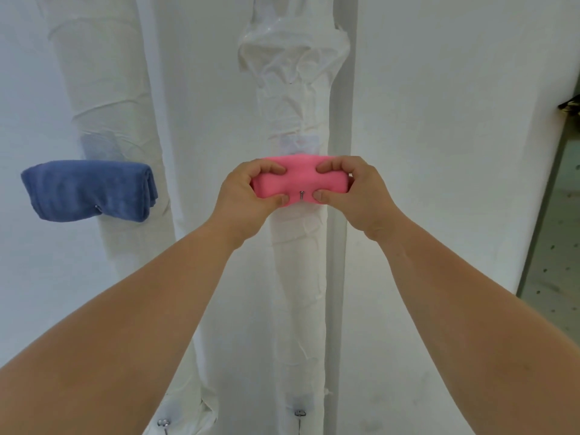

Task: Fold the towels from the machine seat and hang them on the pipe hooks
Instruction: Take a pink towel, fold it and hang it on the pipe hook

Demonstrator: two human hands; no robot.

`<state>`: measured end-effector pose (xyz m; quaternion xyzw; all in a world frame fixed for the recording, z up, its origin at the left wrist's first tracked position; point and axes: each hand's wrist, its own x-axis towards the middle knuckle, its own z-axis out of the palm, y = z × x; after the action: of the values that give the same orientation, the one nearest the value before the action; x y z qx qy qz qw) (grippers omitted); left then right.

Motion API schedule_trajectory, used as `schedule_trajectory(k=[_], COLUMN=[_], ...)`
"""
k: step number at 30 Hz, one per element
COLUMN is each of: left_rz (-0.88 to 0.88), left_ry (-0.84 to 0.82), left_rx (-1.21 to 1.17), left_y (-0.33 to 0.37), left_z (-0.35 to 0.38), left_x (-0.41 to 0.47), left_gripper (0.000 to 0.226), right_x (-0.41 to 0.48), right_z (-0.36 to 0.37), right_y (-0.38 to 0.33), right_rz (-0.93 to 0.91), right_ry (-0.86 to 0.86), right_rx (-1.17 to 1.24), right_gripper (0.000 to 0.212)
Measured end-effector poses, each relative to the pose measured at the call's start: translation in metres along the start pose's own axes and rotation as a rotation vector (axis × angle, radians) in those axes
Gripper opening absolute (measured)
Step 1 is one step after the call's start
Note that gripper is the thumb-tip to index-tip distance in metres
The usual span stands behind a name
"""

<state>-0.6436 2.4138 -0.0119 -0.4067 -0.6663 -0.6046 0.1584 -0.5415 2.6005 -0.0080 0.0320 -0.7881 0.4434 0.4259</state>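
Both hands [248,196] [354,189] grip pink towel [299,178]; hook [301,194] mostly hidden.

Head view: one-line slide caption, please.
Folded pink towel gripped by left hand and right hand over a pipe hook; blue towel hangs nearby.

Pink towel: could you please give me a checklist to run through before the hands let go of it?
1. The pink towel is folded into a compact bundle: ok.
2. The left hand and right hand each pinch one end of it: ok.
3. The hook tip shows at the towel's lower edge, between the thumbs: ok.
4. The hook, not the hands, carries the towel's weight: cannot tell.
5. The towel sits deep enough on the hook to stay: cannot tell, the fabric hides it.
6. The blue towel hangs on the left pipe, apart from the pink one: ok.
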Motion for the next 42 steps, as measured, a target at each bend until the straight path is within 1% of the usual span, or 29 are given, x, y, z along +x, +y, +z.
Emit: schedule_trajectory(k=[4,7,8,9,10,12,13,14,15,16,18,19,22,28,33,37,42], left_rz=[0.018,0.122,0.167,0.22,0.296,0.52,0.639,0.728,0.781,0.799,0.793,0.781,0.744,0.667,0.55,0.456,0.409], left_ry=[0.049,0.09,0.109,0.136,0.171,0.245,0.275,0.291,0.295,0.283,0.26,0.256,0.251,0.214,0.104,0.051,0.003], left_rx=[0.006,0.121,0.189,0.284,0.414,0.689,0.794,0.866,0.909,0.934,0.966,0.975,0.963,0.972,1.021,1.029,1.067], left_y=[-0.009,-0.013,-0.013,-0.013,-0.012,-0.012,-0.014,-0.017,-0.021,-0.026,-0.038,-0.043,-0.049,-0.046,-0.03,-0.023,-0.028], left_z=[0.007,0.009,0.008,0.006,0.005,0.006,0.008,0.01,0.012,0.013,0.015,0.016,0.021,0.024,0.019,0.012,-0.002], left_x=[-0.001,-0.005,-0.006,-0.006,-0.007,-0.006,-0.006,-0.005,-0.005,-0.005,-0.006,-0.007,-0.006,-0.008,-0.02,-0.037,-0.06], left_gripper=[0.043,0.036,0.029,0.022,0.02,0.019,0.016,0.015,0.02,0.031,0.049,0.053,0.055,0.055,0.06,0.062,0.062], right_x=[-0.004,-0.006,-0.008,-0.009,-0.011,-0.013,-0.012,-0.012,-0.012,-0.013,-0.017,-0.018,-0.018,-0.018,-0.028,-0.047,-0.069], right_z=[0.007,0.009,0.01,0.01,0.01,0.011,0.013,0.015,0.017,0.018,0.022,0.025,0.029,0.026,0.024,0.029,0.04], right_y=[0.008,0.01,0.01,0.01,0.01,0.011,0.014,0.017,0.021,0.025,0.03,0.032,0.033,0.029,0.022,0.017,0.005], right_rz=[-0.039,-0.116,-0.145,-0.197,-0.27,-0.454,-0.553,-0.633,-0.672,-0.667,-0.588,-0.538,-0.445,-0.407,-0.389,-0.327,-0.248], right_ry=[0.033,0.071,0.103,0.157,0.215,0.307,0.33,0.33,0.295,0.237,0.144,0.118,0.08,0.033,0.035,0.06,0.107], right_rx=[-0.004,-0.119,-0.182,-0.286,-0.422,-0.682,-0.784,-0.87,-0.941,-0.997,-1.068,-1.087,-1.097,-1.123,-1.147,-1.166,-1.204], right_gripper=[0.041,0.031,0.024,0.02,0.017,0.015,0.016,0.022,0.034,0.046,0.059,0.061,0.063,0.066,0.067,0.067,0.067])
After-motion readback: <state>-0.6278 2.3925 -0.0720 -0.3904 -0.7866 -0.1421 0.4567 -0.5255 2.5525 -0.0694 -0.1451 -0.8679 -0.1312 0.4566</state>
